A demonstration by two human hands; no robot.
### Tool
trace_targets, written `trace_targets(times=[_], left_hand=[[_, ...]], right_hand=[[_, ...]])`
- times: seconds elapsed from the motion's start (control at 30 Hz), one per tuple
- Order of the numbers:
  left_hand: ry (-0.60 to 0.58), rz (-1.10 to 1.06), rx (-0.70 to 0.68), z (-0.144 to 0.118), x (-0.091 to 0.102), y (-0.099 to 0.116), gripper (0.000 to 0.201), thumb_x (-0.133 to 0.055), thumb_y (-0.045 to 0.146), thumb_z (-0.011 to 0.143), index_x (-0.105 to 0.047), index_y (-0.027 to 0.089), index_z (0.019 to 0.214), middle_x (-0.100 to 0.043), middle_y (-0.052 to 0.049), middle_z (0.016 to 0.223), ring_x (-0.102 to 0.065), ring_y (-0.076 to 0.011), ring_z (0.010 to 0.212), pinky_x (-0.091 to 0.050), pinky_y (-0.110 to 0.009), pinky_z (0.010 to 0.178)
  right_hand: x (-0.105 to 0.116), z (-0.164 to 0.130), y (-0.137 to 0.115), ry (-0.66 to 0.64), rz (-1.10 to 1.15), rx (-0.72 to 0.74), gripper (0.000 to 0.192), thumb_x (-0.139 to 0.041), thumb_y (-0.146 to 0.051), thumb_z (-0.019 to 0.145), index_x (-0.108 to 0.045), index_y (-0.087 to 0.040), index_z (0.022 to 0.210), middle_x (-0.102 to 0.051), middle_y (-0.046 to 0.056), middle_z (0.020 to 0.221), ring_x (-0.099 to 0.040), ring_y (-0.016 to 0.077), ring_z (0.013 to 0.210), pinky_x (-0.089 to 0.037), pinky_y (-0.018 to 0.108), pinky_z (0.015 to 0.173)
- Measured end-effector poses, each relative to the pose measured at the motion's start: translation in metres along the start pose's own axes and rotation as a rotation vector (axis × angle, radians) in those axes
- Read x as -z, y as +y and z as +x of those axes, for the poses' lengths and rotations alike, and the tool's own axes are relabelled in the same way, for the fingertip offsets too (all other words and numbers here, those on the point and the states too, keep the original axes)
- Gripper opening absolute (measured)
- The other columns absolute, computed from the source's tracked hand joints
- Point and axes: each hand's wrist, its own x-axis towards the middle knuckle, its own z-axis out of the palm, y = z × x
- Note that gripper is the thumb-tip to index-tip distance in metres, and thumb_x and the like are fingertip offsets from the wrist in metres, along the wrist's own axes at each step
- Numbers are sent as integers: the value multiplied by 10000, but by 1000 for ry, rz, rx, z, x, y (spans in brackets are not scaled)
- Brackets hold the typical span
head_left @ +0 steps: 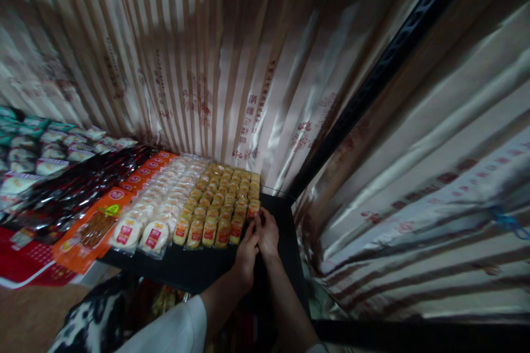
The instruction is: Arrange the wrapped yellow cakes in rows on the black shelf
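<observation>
Likely lining-up step: right hand [268, 233] fingers, nearly closed, touched yellow packet [253, 207]; left hand [245, 256] curled close, grips unclear. Next needed squaring.

A small golden packet [254, 208] with a red label sits label outward near the view's six o'clock; matching packets [209, 230] line its eight-to-twelve o'clock side.
</observation>
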Motion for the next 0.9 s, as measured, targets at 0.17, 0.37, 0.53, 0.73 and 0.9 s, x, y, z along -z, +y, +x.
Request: trace_targets(times=[0.17,0.37,0.53,0.73,0.9], left_hand=[[-9,-34,10,4,3,-1,444,-430,219,842,-444,231,1286,-400,-33,1389,-412,-163,1239,-395,-250,943],[30,-2,40,8,6,-4,434,-447,243,842,-456,233,1276,-411,-28,1383,-405,-169,1244,-386,-250,949],[36,20,6,2,6,1,409,-494,233,802,-526,214,1209,-481,-34,1325,-476,-181,1176,-415,-238,901],[14,268,-106,-57,32,1,225,-533,308,747,-667,174,869,-664,-60,965,-576,-198,903,-450,-245,742],[32,431,-44,-119,90,-27,149,-588,312,680,-666,188,657,-645,-24,687,-542,-178,716,-434,-255,687]], right_hand=[[-4,-4,10,6,31,33,467,-503,-430,725,-606,-137,1074,-592,94,930,-553,204,850,-419,331,804],[-11,-7,13,-19,-17,18,439,-463,-436,741,-623,-151,1035,-597,77,889,-552,201,822,-429,335,775],[-5,-14,2,19,44,-13,459,-523,-433,704,-611,-138,1045,-595,99,961,-550,198,854,-423,333,813],[13,-70,-19,115,285,-119,451,-533,-462,735,-585,-151,1058,-615,98,997,-574,175,842,-436,277,735],[24,-160,-28,-87,344,-160,295,-530,-438,776,-634,-199,916,-626,3,678,-554,128,599,-427,232,600]])
